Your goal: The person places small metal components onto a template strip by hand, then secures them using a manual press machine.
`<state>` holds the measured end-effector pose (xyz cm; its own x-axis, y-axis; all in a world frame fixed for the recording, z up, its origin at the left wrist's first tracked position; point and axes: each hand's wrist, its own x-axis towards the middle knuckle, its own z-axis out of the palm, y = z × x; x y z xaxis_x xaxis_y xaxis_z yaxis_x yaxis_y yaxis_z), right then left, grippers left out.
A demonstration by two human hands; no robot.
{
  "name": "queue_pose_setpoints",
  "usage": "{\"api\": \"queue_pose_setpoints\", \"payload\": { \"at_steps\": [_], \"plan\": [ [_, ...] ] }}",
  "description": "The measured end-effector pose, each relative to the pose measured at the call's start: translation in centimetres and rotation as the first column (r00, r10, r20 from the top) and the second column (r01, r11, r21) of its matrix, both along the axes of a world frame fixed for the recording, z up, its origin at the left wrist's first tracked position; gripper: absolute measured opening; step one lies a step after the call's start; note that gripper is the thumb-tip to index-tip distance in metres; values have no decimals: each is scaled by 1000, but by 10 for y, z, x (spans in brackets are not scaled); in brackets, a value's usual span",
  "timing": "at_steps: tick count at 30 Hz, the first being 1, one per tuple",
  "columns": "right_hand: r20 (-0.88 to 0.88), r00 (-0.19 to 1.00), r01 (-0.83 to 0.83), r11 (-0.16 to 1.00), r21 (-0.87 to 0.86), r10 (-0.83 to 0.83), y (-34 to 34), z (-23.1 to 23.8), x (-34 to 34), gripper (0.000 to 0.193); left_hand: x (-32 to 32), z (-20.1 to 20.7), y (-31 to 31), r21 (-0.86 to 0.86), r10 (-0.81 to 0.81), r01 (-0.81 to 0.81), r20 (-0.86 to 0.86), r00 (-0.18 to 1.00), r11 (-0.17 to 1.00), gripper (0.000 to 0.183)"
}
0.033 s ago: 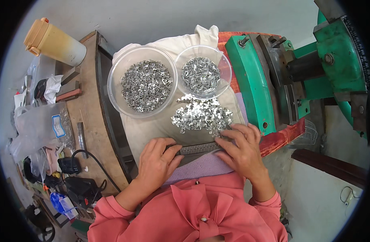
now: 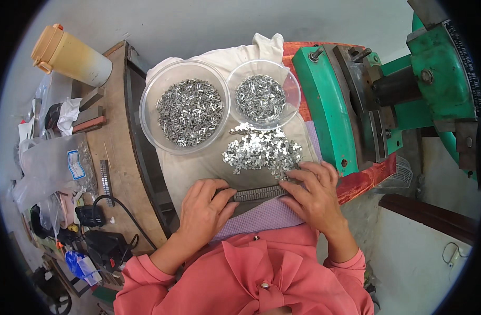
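Note:
A narrow dark metal bar (image 2: pixel 259 193) with a row of close slots or small parts along it lies crosswise in front of me. My left hand (image 2: pixel 206 207) pinches its left end between thumb and fingers. At the other end, my right hand (image 2: pixel 315 195) has thumb and index finger closed about the bar, its other fingers curled beside a loose pile of small shiny metal pieces (image 2: pixel 264 151). Beyond the pile stand a larger clear plastic tub (image 2: pixel 147 122) of small grey metal parts and a smaller clear tub (image 2: pixel 294 100) of shiny slim ones.
A beige cloth (image 2: pixel 185 165) and purple towel (image 2: pixel 245 224) cover the work surface. To the right rises a green machine (image 2: pixel 324 110) with a dark steel block. On the left wooden bench (image 2: pixel 112 152) are another slotted bar (image 2: pixel 105 181), a plastic bag (image 2: pixel 49 163) and a yellow-white jug (image 2: pixel 75 55).

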<state>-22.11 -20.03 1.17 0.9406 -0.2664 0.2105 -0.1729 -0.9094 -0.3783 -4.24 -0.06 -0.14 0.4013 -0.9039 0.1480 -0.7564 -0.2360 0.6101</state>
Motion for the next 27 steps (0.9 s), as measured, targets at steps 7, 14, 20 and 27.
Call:
{"api": "queue_pose_setpoints", "payload": {
  "at_steps": [7, 14, 20, 27],
  "plan": [
    [161, 985, -33, 991, -131, 55, 5, -12, -8, 35, -1, 4, 10, -111, -72, 91, 165, 984, 990, 32],
    [164, 985, -33, 997, -64, 44, 7, -22, -3, 34, -1, -7, 15, -60, 51, -55, -65, 997, 997, 34],
    [195, 981, 12, 1000, -7, -10, 9, -25, -6, 32, -1, -8, 17, -27, 78, -83, -148, 986, 996, 33],
    [130, 984, 111, 990, 90, -122, 10, -24, -9, 31, -1, -7, 16, -8, 85, -87, -161, 983, 996, 32]
  ]
}}
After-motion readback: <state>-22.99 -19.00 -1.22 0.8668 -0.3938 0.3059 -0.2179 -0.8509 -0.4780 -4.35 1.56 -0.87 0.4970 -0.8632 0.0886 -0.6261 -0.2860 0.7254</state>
